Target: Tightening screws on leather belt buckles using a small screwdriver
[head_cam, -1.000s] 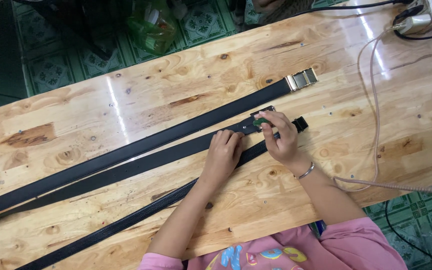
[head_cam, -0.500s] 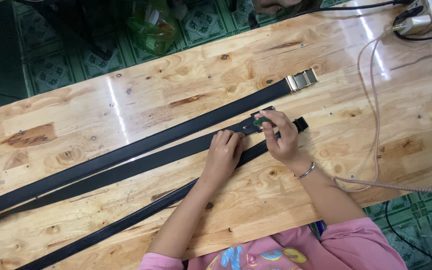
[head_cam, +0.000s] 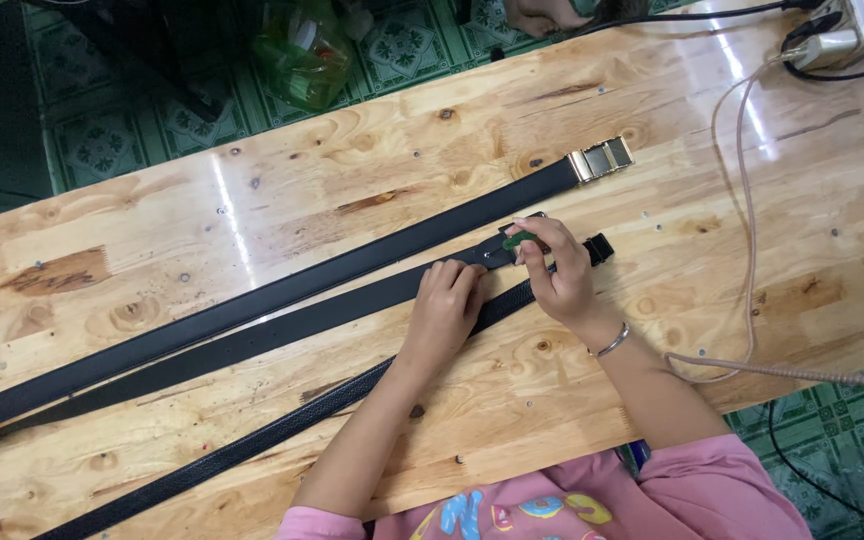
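Head view: the only camera; it looks down on a wooden table [head_cam: 252, 210] with three black belts laid side by side along it.
Left hand [head_cam: 444, 305]: I press it flat, fingers bent, on the middle belt [head_cam: 282, 330] just short of its end. It pins the strap to the table so the end cannot slide; it is pressing down, not closed around anything.
Right hand [head_cam: 557, 275]: I pinch a small green tool [head_cam: 518, 241] between thumb and fingertips, closed firmly on it, the tip set down on the belt end.
Belt end relative to grip: it lies between my two hands, touching both, the green tool directly over it.
Far belt [head_cam: 372, 255]: lies beyond the middle one, apart from my hands, with a gold buckle [head_cam: 601, 160] at its end.
Near belt [head_cam: 252, 445]: textured strap, passes under my left wrist; its black end clip [head_cam: 599, 248] shows just beside my right hand.
Right wrist: a thin bracelet [head_cam: 609, 342].
Surroundings: a pale cable [head_cam: 742, 200] loops across the table to a power strip [head_cam: 837, 35]; a green plastic bottle [head_cam: 302, 50] on the tiled floor.
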